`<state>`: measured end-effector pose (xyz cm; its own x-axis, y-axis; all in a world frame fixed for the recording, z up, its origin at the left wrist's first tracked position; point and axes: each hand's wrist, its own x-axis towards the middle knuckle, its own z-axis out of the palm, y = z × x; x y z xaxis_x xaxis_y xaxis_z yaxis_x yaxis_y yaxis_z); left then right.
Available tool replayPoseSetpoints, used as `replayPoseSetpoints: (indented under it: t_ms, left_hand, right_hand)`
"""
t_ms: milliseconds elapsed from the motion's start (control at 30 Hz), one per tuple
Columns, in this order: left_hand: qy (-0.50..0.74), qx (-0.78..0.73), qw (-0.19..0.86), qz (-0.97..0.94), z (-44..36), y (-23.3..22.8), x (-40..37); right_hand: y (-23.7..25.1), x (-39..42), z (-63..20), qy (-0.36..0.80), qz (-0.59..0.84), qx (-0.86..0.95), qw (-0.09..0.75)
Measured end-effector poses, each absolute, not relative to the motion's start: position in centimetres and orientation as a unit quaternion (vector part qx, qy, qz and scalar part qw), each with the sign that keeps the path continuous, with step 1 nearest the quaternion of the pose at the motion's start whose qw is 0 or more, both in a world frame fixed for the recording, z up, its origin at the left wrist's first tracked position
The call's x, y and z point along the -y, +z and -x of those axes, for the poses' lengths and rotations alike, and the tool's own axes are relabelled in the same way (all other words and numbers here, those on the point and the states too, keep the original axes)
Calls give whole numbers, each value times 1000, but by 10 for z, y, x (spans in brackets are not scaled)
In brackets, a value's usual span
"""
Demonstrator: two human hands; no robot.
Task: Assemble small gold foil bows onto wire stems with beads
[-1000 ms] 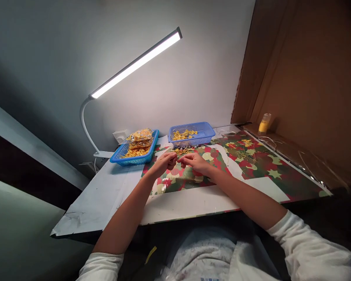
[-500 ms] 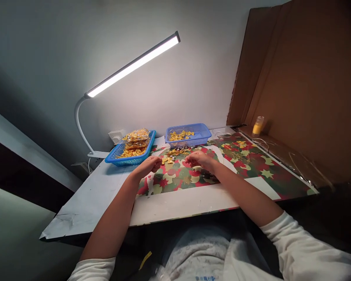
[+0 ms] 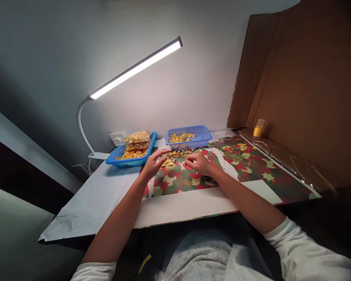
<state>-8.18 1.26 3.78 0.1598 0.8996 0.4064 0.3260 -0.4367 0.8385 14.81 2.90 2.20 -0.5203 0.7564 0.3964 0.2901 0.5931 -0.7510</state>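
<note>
My left hand [image 3: 154, 164] is open, its fingers stretched toward a small heap of yellow bows [image 3: 170, 161] on the table. Just behind the heap lie thin gold strands [image 3: 179, 154] with small silvery round pieces along the back. To the right of them, my right hand [image 3: 199, 164] has its fingertips pressed together in a pinch. What is between those fingertips, if anything, is too small to make out. Both hands are over the red, green and cream patterned sheet [image 3: 181, 181].
Behind my left hand stands a blue basket [image 3: 128, 162] with yellow bows and filled clear bags [image 3: 137, 138]. A periwinkle basket [image 3: 203, 134] holds more bows. More yellow pieces [image 3: 242, 147] lie at the right. A lamp [image 3: 137, 68] hangs above; a yellow-filled bottle [image 3: 259, 128] stands by the cardboard [image 3: 304, 89].
My left hand has opened from a closed pinch and moved slightly right toward the heap. My right hand stays pinched in nearly the same place. The view has shifted a little.
</note>
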Motion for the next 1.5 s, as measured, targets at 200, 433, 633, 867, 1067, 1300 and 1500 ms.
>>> replayPoseSetpoints:
  t_ms: [200, 433, 633, 867, 1067, 1300, 1500]
  left_hand:
    - [386, -387, 453, -704, 43, 16, -14]
    - [529, -351, 630, -446, 39, 11, -16]
    - [473, -457, 537, -529, 39, 6, -11]
    - [405, -475, 455, -635, 44, 4, -10]
    - [369, -475, 388, -698, 43, 4, -6]
    - [374, -457, 411, -695, 38, 7, 0]
    - [371, -461, 428, -683, 39, 8, 0]
  right_hand:
    - [21, -27, -150, 92, 279, 876, 383]
    - [13, -27, -147, 58, 282, 882, 372]
    - [10, -23, -143, 10, 255, 899, 355]
    - [8, -26, -145, -32, 261, 907, 328]
    - [7, -24, -143, -30, 253, 914, 315]
    - [5, -26, -144, 20, 259, 904, 339]
    - [6, -25, -145, 66, 265, 889, 366]
